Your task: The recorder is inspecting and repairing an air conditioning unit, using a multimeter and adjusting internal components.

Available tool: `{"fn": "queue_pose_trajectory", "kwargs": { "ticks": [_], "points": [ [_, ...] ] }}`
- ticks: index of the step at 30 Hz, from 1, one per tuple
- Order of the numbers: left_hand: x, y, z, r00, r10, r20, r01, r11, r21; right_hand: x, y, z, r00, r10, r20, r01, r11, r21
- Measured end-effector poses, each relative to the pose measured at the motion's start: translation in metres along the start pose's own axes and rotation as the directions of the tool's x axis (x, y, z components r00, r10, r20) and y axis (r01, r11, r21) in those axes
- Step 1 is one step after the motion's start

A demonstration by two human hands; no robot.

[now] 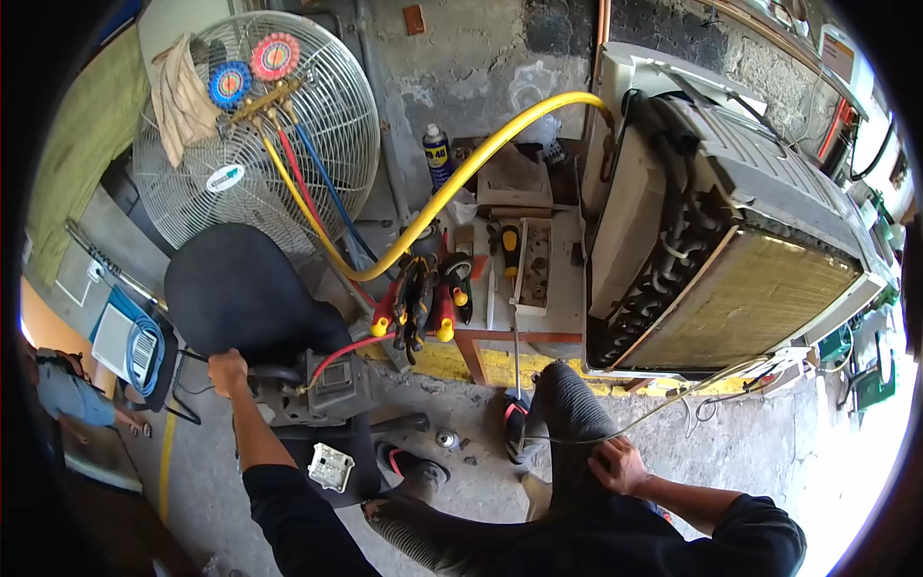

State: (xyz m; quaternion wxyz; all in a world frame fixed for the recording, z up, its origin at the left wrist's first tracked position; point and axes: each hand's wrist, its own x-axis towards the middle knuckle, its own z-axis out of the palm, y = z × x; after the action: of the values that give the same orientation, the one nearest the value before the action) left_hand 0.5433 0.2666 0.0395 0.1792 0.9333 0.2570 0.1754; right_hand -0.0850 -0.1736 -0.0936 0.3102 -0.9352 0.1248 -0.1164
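My left hand (pixel 228 372) is closed at the left end of a grey machine (pixel 325 388), beside a black chair back (pixel 245 288). What its fingers wrap round is hidden, though a black cord runs up to it. From the machine a red hose (pixel 351 354) leads up to the right. My right hand (pixel 620 465) rests on my thigh, fingers loosely bent and holding nothing I can see. A thin pale cable (pixel 663 399) passes right by its fingers. Below the machine, a white plastic box (pixel 331 467) lies on a black surface.
An opened air conditioner (pixel 740 288) with bare coils stands at the right. A yellow hose (pixel 481 173) arches from it toward hanging pliers (pixel 415 293). A large fan (pixel 317 115) carries pressure gauges (pixel 252 69). A screwdriver (pixel 510 248) and a spray can (pixel 436 154) are on the bench. Another person (pixel 82 389) is far left.
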Motion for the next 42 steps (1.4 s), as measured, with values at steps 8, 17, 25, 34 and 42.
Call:
{"fn": "queue_pose_trajectory", "kwargs": {
  "ticks": [8, 17, 25, 34, 42],
  "points": [
    [0.058, -0.04, 0.03, 0.955, -0.111, 0.273, 0.177, 0.958, -0.227, 0.003, -0.004, 0.005, 1.0, 0.01, 0.008, -0.01, 1.0, -0.008],
    [0.106, -0.063, 0.025, 0.953, 0.093, 0.29, 0.085, 0.833, -0.546, 0.009, -0.002, 0.006, 0.998, 0.049, 0.05, -0.048, 0.998, -0.033],
    [0.093, -0.049, 0.029, 0.972, 0.204, 0.115, -0.186, 0.971, -0.15, 0.016, -0.002, 0.006, 0.994, 0.068, 0.088, -0.064, 0.997, -0.042],
    [0.053, -0.021, 0.01, 0.977, 0.213, -0.013, -0.212, 0.976, 0.055, 0.017, 0.001, 0.008, 0.998, 0.027, 0.059, -0.025, 0.999, -0.032],
    [0.035, -0.015, -0.033, 0.977, 0.194, 0.086, -0.194, 0.981, -0.01, 0.012, 0.001, 0.011, 0.997, 0.06, 0.049, -0.059, 0.998, -0.027]
  ]
}}
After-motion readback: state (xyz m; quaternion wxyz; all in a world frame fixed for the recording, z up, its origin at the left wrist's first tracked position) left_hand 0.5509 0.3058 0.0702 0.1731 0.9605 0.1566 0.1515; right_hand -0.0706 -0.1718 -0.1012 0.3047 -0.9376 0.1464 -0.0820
